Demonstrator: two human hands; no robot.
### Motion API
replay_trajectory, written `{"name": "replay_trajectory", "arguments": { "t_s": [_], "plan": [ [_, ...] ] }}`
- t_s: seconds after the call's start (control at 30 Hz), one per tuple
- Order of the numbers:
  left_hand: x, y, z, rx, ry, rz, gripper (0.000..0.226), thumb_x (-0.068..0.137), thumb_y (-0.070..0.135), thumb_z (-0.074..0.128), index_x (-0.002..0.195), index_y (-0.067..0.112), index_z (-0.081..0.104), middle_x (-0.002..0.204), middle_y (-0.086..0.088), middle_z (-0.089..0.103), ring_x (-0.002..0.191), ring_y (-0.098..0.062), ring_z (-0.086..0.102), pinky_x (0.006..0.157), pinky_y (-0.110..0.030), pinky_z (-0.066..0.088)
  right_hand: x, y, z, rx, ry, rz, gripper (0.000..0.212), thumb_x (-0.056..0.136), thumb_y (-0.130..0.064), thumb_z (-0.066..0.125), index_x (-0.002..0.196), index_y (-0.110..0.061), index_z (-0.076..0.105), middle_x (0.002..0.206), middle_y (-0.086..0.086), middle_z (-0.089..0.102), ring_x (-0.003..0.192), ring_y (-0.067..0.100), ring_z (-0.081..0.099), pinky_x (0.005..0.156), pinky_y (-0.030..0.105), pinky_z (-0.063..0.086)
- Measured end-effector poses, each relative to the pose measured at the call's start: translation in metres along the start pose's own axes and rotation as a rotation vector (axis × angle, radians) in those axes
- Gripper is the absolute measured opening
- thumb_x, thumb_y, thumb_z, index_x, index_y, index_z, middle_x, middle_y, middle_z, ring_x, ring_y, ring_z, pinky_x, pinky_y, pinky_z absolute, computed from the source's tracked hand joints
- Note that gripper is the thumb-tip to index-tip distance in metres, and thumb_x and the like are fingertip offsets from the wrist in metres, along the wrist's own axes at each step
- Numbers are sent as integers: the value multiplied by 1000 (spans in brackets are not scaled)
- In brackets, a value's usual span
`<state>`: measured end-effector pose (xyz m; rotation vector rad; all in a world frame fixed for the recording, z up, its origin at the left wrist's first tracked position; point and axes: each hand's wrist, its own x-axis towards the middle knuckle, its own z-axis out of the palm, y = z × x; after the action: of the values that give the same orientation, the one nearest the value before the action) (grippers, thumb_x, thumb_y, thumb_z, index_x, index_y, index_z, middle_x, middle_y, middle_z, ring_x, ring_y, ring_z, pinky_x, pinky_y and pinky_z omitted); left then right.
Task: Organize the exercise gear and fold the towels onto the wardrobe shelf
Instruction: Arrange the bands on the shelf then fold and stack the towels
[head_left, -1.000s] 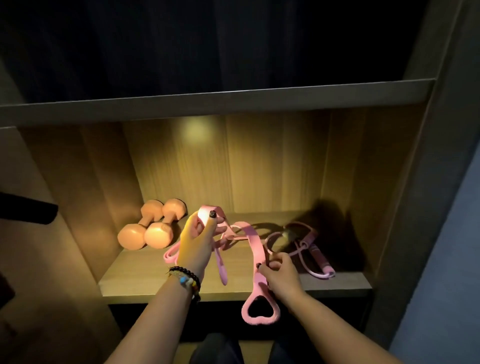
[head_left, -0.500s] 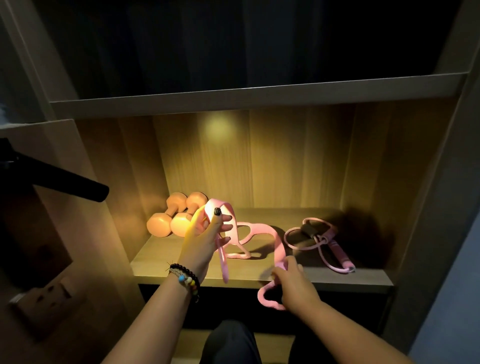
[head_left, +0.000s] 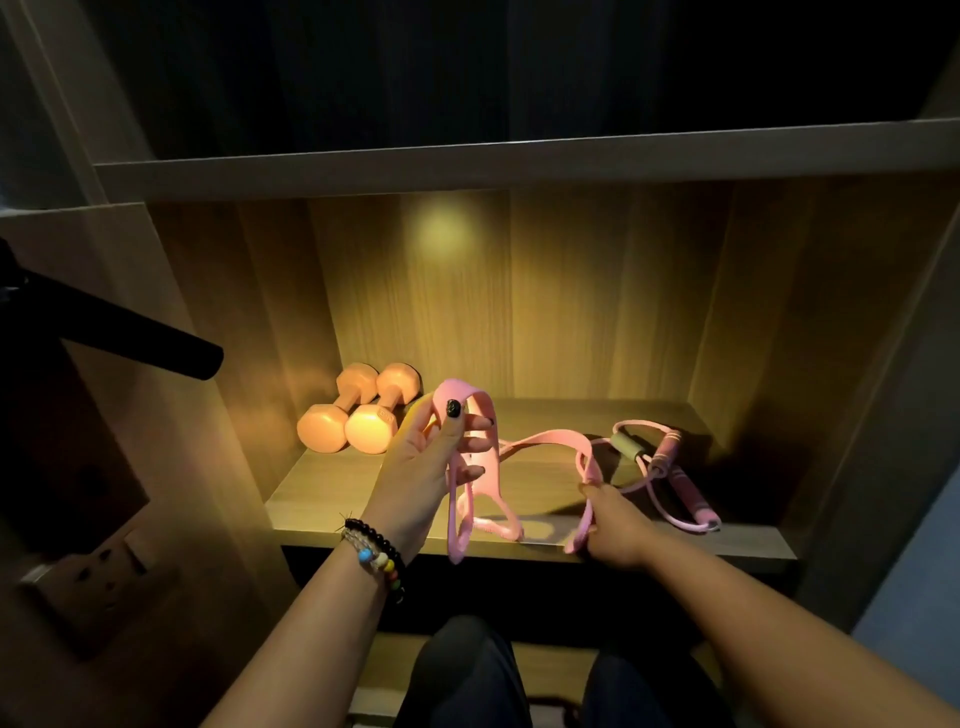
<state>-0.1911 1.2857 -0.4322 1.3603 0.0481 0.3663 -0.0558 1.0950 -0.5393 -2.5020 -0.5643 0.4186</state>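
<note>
We hold the pink resistance band (head_left: 540, 441) stretched over the front of the wardrobe shelf (head_left: 675, 545). Our left hand (head_left: 426, 467) grips its folded loops, thumb pressed on top; our right hand (head_left: 615, 525) pinches the other end. Two dumbbells (head_left: 353, 421) lie at back left, a pink jump rope (head_left: 670, 467) coiled at right.

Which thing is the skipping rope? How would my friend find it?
Look at the lit wooden wardrobe shelf, then go to its right end. The coiled pink skipping rope lies there, past the flat pink stretch band; only it has thin round cord and stick handles.
</note>
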Motion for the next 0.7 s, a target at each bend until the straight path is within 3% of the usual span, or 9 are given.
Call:
{"name": "replay_trajectory", "arguments": {
  "t_s": [0.1, 0.2, 0.27, 0.33, 0.47, 0.53, 0.63, 0.7],
  "plan": [
    [-1, 3, 4, -25, -25, -5, 41, 79, 37, 57, 116, 20, 60, 90, -2, 72, 80, -15, 64, 67, -27, 51, 3, 7, 2, 57, -42, 4, 90, 75, -21, 78, 148, -11, 27, 117, 4, 62, 113, 15, 57, 108, 34, 37],
    [-4, 1, 8, -27, -47, 9, 41, 81, 35, 56, 119, 18, 59, 94, -3, 72, 82, -15, 63, 63, -24, 52, -4, 7, -9, 86, -8, 32, 86, 84, -12, 67, 152, -21, 15, 100, -8, 68, 104, 7, 61, 110, 34, 35],
    [-7, -1, 11, -11, -61, 26, 40, 82, 36, 55, 117, 19, 59, 95, -3, 71, 81, -14, 63, 63, -23, 52, -9, 6, -19, 97, 119, 81, 65, 94, -7, 47, 151, -19, 20, 108, -1, 63, 107, 15, 56, 105, 33, 37],
    [-10, -2, 14, 7, -66, 35, 37, 82, 38, 54, 114, 22, 60, 93, -2, 72, 80, -13, 64, 63, -23, 52, -11, 9, -28, 3, 197, 113, 58, 95, -8, 45, 149, -19, 26, 127, 7, 57, 120, 24, 51, 108, 40, 38],
    [-16, -10, 22, 12, -71, 18, 41, 79, 39, 56, 115, 20, 59, 93, -3, 72, 82, -14, 65, 65, -26, 51, -18, 14, -35, -273, -62, 102, 53, 90, -40, 60, 136, -17, 49, 136, 10, 52, 127, 26, 48, 108, 40, 38],
    [-19, -16, 27, 2, -72, 1, 39, 79, 38, 56, 114, 22, 60, 92, -4, 72, 82, -15, 65, 64, -27, 51, -24, 16, -35, -345, -84, 87, 58, 86, -48, 63, 134, -18, 50, 138, 11, 49, 129, 28, 45, 108, 42, 38],
    [-22, -25, 32, -6, -75, -15, 34, 79, 37, 56, 111, 26, 61, 92, -5, 72, 84, -17, 66, 65, -28, 52, -36, 16, -32, -320, -9, 22, 69, 85, -24, 69, 145, -19, 36, 152, 9, 32, 144, 31, 21, 116, 48, 26],
    [-24, -26, 33, -17, -87, -19, 36, 80, 36, 55, 113, 22, 61, 94, -7, 71, 86, -19, 65, 69, -31, 52, -47, 7, -33, -163, -9, -36, 81, 83, -9, 66, 150, -25, 24, 160, 3, 13, 149, 26, 1, 119, 47, 15]
  ]
}}
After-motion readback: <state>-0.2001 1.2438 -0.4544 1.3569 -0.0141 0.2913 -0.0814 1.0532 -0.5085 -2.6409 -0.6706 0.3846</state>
